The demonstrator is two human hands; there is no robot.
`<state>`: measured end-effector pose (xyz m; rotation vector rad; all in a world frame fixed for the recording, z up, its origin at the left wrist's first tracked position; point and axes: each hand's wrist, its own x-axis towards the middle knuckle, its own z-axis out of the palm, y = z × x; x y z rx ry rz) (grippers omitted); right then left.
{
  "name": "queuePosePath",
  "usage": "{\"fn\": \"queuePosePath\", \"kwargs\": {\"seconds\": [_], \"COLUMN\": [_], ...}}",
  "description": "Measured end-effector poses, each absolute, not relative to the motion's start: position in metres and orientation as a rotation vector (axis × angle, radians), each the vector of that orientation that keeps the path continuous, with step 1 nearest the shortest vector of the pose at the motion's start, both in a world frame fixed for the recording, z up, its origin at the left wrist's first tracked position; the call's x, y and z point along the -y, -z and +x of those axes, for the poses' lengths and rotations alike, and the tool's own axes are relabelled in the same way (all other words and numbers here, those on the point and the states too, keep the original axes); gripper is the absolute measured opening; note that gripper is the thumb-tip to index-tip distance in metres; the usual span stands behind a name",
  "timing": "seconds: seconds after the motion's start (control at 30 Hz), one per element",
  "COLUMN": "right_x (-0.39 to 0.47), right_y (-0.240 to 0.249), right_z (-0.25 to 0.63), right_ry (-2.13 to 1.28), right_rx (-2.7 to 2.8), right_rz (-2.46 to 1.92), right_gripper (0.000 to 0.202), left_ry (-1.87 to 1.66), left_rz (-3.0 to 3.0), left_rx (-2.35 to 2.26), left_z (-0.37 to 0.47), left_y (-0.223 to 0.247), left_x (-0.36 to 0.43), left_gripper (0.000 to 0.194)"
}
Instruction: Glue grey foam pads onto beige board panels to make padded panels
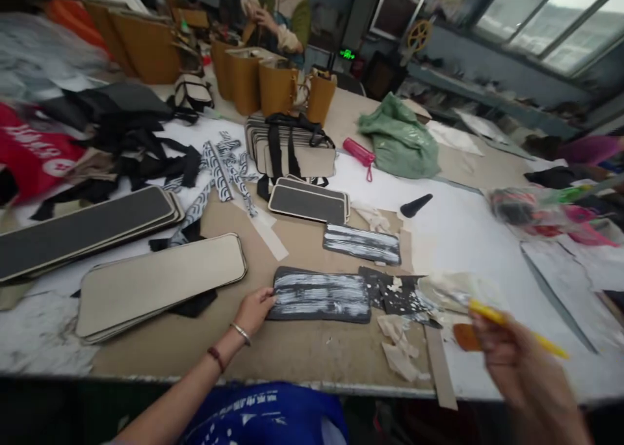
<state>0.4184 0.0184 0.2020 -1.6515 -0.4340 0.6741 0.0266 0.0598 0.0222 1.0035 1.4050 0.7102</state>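
Note:
My left hand [254, 312] pinches the left edge of a dark rectangular panel [319, 295] streaked with white. The panel lies flat on brown board. My right hand [511, 351], blurred, holds a yellow-handled tool [492, 315] at the right; its tip is over a crumpled, pale plastic piece [451, 289]. Behind the panel lies a smaller dark panel [361, 242], also streaked white. Between the panel and the tool are dark scraps [397, 295] spattered with white. An orange-brown piece [467, 337] is beside my right hand.
Beige panels [160, 286] and long dark panels [88, 230] are stacked left. Farther back are more panels [309, 198], a pink pouch [357, 151], a green bag [402, 136] and tan bags [277, 84]. A person [287, 16] sits behind them. A grey strip [558, 299] lies right.

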Motion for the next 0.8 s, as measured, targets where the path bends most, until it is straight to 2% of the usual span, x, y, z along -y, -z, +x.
{"fn": "queuePosePath", "kwargs": {"seconds": [0.13, 0.3, 0.53, 0.7, 0.8], "right_x": [-0.027, -0.042, -0.068, -0.058, -0.041], "right_y": [-0.132, -0.092, -0.069, -0.076, -0.083], "right_z": [0.313, 0.230, 0.190, 0.205, 0.204], "right_ry": [-1.077, -1.241, -1.315, -1.185, -1.252], "right_rx": [0.449, 0.541, 0.744, 0.822, 0.821], "right_rz": [-1.513, -1.485, -1.506, -1.612, -1.628], "right_gripper": [0.035, 0.042, 0.041, 0.043, 0.044], "left_ry": [-0.712, -0.724, -0.720, -0.705, -0.685], "left_rz": [1.028, 1.056, 1.091, 1.088, 1.087], "left_rx": [-1.402, -1.435, -1.428, -1.459, -1.473], "left_z": [0.034, 0.030, 0.030, 0.030, 0.030], "left_y": [-0.017, -0.014, -0.017, -0.012, -0.010], "left_x": [-0.061, -0.057, -0.058, -0.057, -0.058], "left_gripper": [0.030, 0.026, 0.022, 0.022, 0.022]}}
